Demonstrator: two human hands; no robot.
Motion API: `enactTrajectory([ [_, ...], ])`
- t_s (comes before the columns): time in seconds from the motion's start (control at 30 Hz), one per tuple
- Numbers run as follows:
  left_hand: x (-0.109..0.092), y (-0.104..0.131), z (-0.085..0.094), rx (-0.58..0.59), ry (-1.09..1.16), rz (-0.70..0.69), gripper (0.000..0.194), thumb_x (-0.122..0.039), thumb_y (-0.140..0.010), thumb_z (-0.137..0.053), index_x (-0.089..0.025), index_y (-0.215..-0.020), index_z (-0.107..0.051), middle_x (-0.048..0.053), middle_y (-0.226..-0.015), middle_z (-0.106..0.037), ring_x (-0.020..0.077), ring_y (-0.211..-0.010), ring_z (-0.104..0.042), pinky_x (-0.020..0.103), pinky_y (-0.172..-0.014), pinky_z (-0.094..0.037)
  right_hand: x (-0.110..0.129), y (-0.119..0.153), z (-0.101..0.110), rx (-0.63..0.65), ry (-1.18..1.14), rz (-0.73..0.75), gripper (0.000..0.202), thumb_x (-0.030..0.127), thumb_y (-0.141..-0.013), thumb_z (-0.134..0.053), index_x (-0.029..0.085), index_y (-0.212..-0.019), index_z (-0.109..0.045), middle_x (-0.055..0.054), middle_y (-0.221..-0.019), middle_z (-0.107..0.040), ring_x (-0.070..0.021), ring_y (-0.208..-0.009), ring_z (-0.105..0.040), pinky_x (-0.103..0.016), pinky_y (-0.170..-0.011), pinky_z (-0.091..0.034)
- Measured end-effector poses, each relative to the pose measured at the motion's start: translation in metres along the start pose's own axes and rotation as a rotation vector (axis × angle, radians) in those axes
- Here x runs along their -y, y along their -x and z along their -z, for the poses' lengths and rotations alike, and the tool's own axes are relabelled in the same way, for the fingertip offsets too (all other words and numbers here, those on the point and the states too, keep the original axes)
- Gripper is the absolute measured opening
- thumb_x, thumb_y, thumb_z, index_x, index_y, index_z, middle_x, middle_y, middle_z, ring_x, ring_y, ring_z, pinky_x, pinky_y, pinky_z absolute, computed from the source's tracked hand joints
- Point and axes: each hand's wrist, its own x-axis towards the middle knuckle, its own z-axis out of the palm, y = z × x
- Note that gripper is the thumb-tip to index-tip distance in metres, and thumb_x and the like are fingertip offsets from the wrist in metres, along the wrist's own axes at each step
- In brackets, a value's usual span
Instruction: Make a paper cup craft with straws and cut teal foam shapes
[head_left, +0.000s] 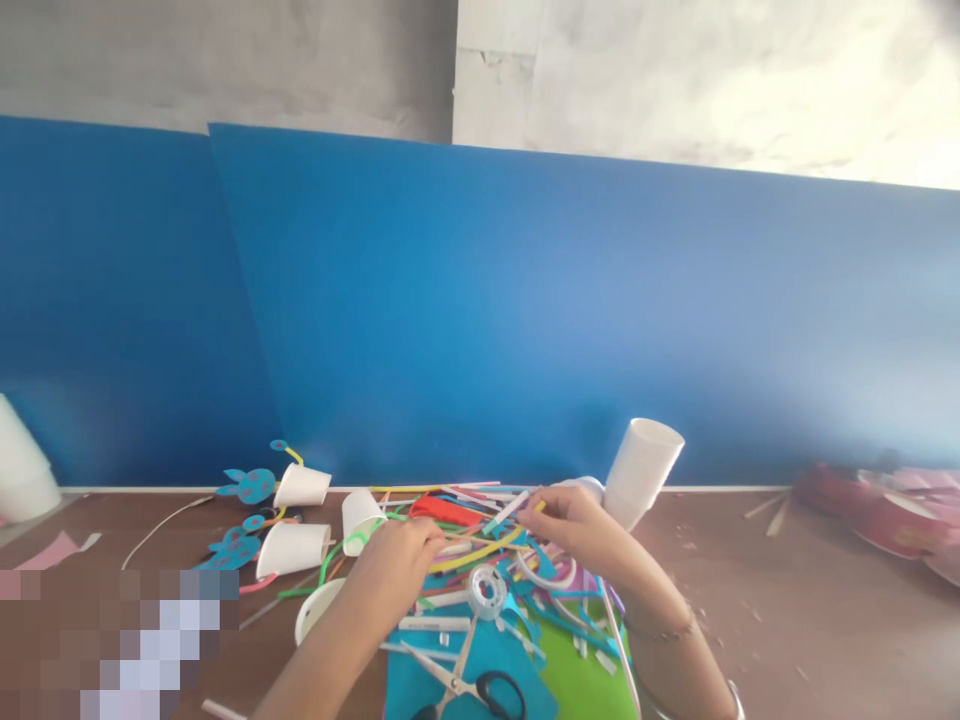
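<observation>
Head view: our right hand [570, 518] pinches a yellow pipe cleaner [491, 548], lower centre, apparently keeping it clear of blue scraps [544, 568]; left hand's [405, 548] grip we cannot tell.

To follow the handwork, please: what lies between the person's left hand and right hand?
In the head view, a curved yellow strip runs between the left hand and the right hand; a red piece lies beyond.

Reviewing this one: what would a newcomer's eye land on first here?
Probably the broad blue panel spanning the view behind the table. Next, the left hand and right hand over a colourful heap of craft pieces at lower centre. Nearest the camera, black-handled scissors lie open on blue paper.
</observation>
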Motion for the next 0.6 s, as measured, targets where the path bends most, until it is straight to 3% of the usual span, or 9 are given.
enactTrajectory([
  [0.17,0.002,-0.001,-0.012,0.084,-0.171,-0.07,0.036,-0.022,-0.092,-0.036,-0.017,-0.075,-0.068,0.01,-0.073,-0.07,0.0222,-0.069,-0.064,0.028,-0.061,-0.037,0.002,0.002,-0.004,0.162,0.249,-0.012,0.034,0.037,-0.079,-0.061,0.017,-0.053,-0.052,0.007,-0.045,-0.039,-0.0065,-0.043,-0.033,-0.021,-0.04,-0.023],
  [0.37,-0.006,0.005,-0.019,0.13,-0.076,-0.136,0.023,-0.019,-0.083,-0.049,-0.023,-0.082,-0.072,0.006,-0.08,-0.073,0.0225,-0.08,-0.065,0.028,-0.07,-0.04,0.007,0.005,-0.007,0.288,0.308,0.024,0.018,0.034,-0.079,-0.062,0.019,-0.07,-0.067,0.001,-0.061,-0.06,-0.0103,-0.053,-0.05,-0.021,-0.047,-0.035],
  [0.43,-0.009,0.007,-0.019,0.108,-0.054,-0.074,0.021,-0.027,-0.084,-0.051,-0.024,-0.082,-0.072,0.004,-0.079,-0.074,0.0217,-0.077,-0.066,0.027,-0.068,-0.041,0.008,0.004,-0.011,0.301,0.301,0.04,0.017,0.033,-0.079,-0.061,0.019,-0.073,-0.068,0.001,-0.064,-0.062,-0.0107,-0.055,-0.052,-0.021,-0.05,-0.037],
  [0.5,-0.011,0.008,-0.017,0.068,-0.065,-0.013,0.032,-0.034,-0.089,-0.043,-0.022,-0.079,-0.071,0.005,-0.075,-0.073,0.0211,-0.074,-0.066,0.027,-0.067,-0.041,0.008,0.0,-0.017,0.294,0.279,0.068,0.019,0.033,-0.08,-0.06,0.018,-0.071,-0.067,0.001,-0.061,-0.06,-0.0104,-0.055,-0.05,-0.021,-0.05,-0.036],
  [0.6,-0.011,0.008,-0.018,0.048,0.011,0.013,0.04,-0.029,-0.094,-0.029,-0.019,-0.089,-0.067,0.007,-0.075,-0.071,0.0207,-0.075,-0.065,0.028,-0.069,-0.042,0.007,-0.008,-0.029,0.224,0.208,0.102,0.027,0.039,-0.08,-0.062,0.016,-0.067,-0.067,0.002,-0.055,-0.056,-0.0098,-0.052,-0.045,-0.021,-0.048,-0.033],
])
